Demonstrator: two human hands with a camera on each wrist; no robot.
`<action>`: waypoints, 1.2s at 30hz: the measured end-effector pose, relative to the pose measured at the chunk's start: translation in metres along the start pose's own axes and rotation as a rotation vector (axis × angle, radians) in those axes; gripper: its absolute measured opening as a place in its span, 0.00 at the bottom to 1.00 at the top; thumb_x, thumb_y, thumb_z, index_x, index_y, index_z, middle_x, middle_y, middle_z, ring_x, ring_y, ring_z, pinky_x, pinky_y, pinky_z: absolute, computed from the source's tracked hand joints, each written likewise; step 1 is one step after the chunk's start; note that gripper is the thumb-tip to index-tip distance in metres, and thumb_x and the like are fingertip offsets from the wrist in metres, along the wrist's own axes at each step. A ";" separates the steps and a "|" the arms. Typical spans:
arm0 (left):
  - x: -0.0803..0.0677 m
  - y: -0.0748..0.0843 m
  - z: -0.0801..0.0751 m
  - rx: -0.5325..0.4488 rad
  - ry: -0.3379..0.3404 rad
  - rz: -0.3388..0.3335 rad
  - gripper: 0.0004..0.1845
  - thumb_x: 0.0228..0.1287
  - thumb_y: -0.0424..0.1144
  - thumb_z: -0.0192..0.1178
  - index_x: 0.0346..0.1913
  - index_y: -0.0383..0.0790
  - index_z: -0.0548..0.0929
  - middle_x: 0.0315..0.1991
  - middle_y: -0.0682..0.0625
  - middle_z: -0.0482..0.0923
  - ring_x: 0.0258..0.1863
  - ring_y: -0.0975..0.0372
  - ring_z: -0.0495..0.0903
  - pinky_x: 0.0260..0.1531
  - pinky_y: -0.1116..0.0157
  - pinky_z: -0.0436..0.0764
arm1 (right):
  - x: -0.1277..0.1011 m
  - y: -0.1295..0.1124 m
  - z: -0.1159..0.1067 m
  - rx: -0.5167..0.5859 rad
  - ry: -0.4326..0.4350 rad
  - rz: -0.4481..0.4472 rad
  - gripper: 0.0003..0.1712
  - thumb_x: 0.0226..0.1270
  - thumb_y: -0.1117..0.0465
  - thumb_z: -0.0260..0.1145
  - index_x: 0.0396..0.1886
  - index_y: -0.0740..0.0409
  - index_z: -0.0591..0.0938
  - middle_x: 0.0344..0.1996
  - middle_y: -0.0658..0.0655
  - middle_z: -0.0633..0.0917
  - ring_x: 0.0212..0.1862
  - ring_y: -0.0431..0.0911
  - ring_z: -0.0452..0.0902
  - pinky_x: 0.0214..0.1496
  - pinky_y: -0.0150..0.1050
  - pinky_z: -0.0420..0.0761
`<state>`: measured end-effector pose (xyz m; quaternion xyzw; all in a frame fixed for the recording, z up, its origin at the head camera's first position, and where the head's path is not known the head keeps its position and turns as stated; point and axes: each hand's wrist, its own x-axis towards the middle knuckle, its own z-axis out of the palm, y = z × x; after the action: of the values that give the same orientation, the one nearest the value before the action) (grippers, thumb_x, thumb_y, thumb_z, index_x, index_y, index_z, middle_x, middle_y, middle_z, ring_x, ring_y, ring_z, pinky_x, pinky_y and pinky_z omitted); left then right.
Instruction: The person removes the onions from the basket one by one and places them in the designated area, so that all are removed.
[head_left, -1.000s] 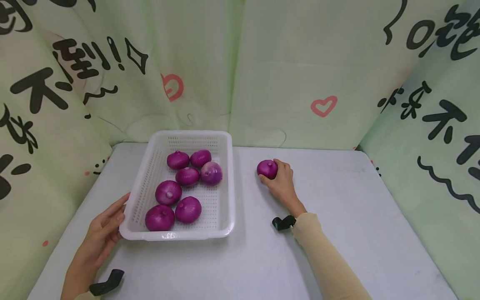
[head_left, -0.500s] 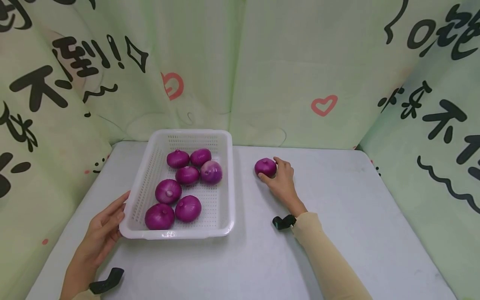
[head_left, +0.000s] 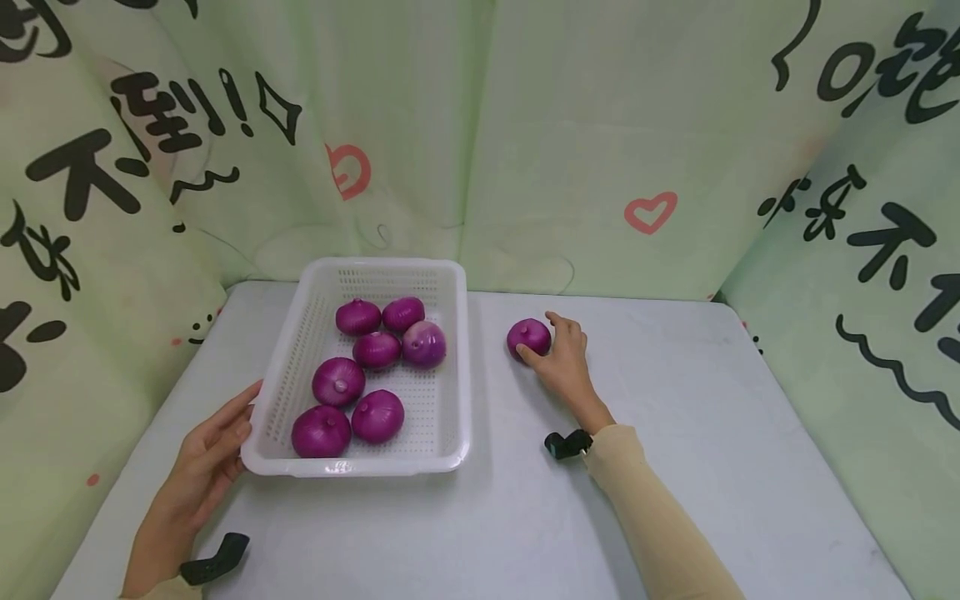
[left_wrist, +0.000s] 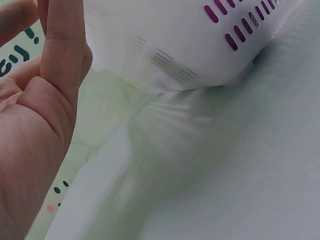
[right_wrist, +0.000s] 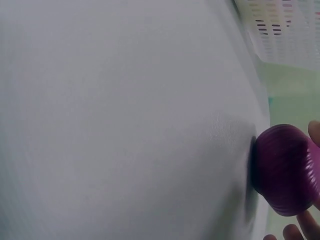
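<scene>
The right hand (head_left: 564, 360) lay on the table with its fingers curled around a loose red onion (head_left: 528, 338), thumb on the near side and forefinger arched over the far side; the onion sat on the grey tabletop (head_left: 675, 433), just right of the white perforated basket (head_left: 453, 367) but not touching it. From the right wrist camera the same onion (right_wrist: 286, 169) rested on the surface with fingertips (right_wrist: 300, 227) showing at its lower edge. The left hand (head_left: 206, 462) was flat and relaxed, fingers straight, pressed against the basket's near-left corner — the left wrist view showed the fingers (left_wrist: 62, 45) upright against the slotted white wall (left_wrist: 190, 45). The two hands were well apart, the basket between them.

Inside the basket lay seven red onions (head_left: 377, 350), four clustered toward the far end and three nearer the front-left. A beige sleeve (head_left: 660, 517) covered the right forearm, with a black wrist mount (head_left: 566, 443) by the cuff — another black mount (head_left: 216, 558) sat by the left wrist. Pale green printed cloth (head_left: 525, 125) hung behind and at both sides of the table.
</scene>
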<state>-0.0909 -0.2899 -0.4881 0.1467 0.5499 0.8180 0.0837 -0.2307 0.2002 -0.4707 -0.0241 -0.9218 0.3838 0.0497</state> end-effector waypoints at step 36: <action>0.000 0.000 -0.001 0.010 0.018 -0.017 0.30 0.82 0.26 0.40 0.80 0.50 0.66 0.66 0.55 0.81 0.60 0.66 0.84 0.51 0.67 0.87 | -0.008 -0.025 -0.002 0.036 0.082 -0.220 0.33 0.68 0.61 0.73 0.71 0.60 0.74 0.69 0.69 0.71 0.73 0.63 0.61 0.70 0.63 0.74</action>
<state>-0.0910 -0.2909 -0.4882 0.1351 0.5560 0.8157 0.0851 -0.2227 0.1833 -0.4516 0.0623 -0.9089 0.3914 0.1295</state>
